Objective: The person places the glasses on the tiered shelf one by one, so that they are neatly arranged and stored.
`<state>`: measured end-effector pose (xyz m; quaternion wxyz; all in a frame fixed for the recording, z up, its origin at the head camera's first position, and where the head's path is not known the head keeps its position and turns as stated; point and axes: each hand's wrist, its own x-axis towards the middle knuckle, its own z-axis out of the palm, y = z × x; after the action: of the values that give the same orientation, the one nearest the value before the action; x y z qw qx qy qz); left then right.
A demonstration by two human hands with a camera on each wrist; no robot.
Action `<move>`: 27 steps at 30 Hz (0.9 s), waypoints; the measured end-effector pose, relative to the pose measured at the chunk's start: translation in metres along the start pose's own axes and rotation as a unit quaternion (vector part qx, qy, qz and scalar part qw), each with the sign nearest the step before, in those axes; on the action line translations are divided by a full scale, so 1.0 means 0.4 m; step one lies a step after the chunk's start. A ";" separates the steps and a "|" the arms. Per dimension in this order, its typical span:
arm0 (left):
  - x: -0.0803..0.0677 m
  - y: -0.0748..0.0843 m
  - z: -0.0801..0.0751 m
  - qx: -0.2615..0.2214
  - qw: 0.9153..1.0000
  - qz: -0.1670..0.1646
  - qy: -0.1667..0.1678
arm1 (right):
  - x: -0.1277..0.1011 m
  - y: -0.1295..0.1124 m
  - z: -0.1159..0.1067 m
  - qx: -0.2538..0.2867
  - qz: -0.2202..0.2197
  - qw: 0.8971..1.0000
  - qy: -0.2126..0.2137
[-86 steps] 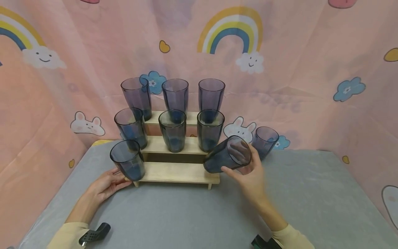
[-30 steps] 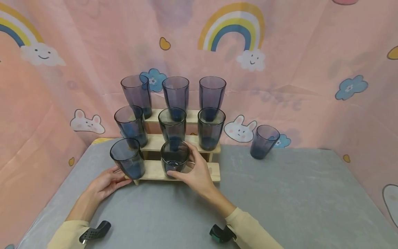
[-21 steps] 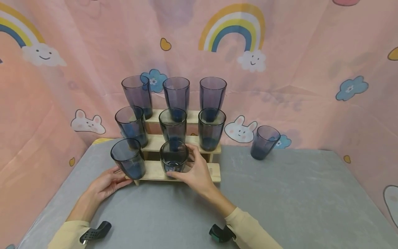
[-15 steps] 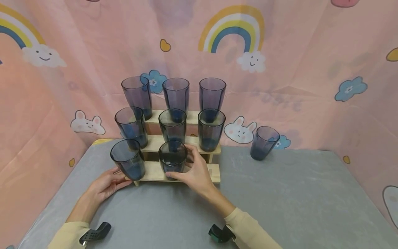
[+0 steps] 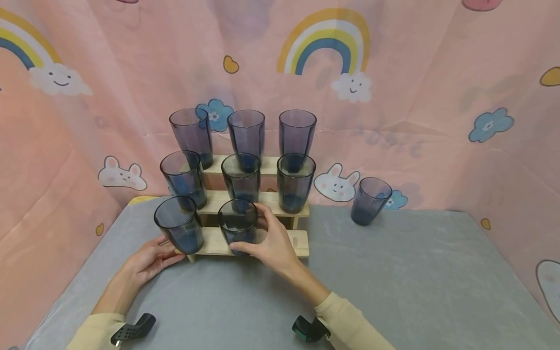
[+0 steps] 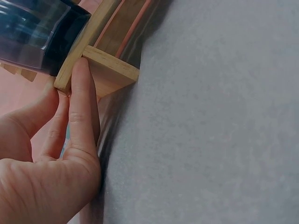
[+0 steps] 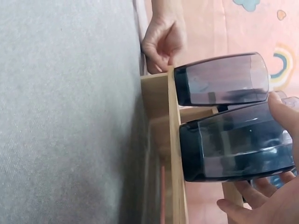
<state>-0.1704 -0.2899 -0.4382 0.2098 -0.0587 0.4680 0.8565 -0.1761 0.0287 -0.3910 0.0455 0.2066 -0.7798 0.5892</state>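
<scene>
A three-step wooden rack (image 5: 258, 243) stands on the table with tinted drinking glasses on its steps. At the left end of the lowest step, my left hand (image 5: 150, 260) pinches the board: the left wrist view has the thumb at its edge and a finger (image 6: 81, 102) underneath. A blue-grey glass (image 5: 238, 226) stands upright mid-step, held by my right hand (image 5: 275, 245) with thumb and fingers on opposite sides. In the right wrist view this glass (image 7: 233, 144) has its base against the board. Left of it on the same step is another glass (image 5: 179, 228).
Three glasses line the middle step, including one at the right end (image 5: 296, 187), and three more line the top step (image 5: 246, 133). A lone glass (image 5: 370, 201) stands on the grey table cover (image 5: 415, 272) right of the rack. A pink patterned curtain (image 5: 420, 58) hangs behind.
My right hand has brought the tilted glass from the rack's right side leftward and upright onto the lowest step, then shifted it slightly left. My left hand has stayed at the rack.
</scene>
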 end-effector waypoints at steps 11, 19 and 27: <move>0.001 -0.001 -0.003 0.002 1.000 -0.005 0.000 | -0.012 -0.010 -0.033 -0.034 -0.023 0.999 0.013; 0.000 0.001 0.001 -0.006 1.000 -0.005 0.001 | -0.026 -0.010 -0.162 -0.015 -0.211 0.972 0.100; -0.001 0.003 0.005 -0.007 1.000 -0.007 0.001 | -0.014 0.029 -0.337 -0.094 -0.238 0.943 0.212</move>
<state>-0.1704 -0.2889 -0.4363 0.2146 -0.0640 0.4613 0.8585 -0.1985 0.1591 -0.3626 0.3676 0.2515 -0.7321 0.5155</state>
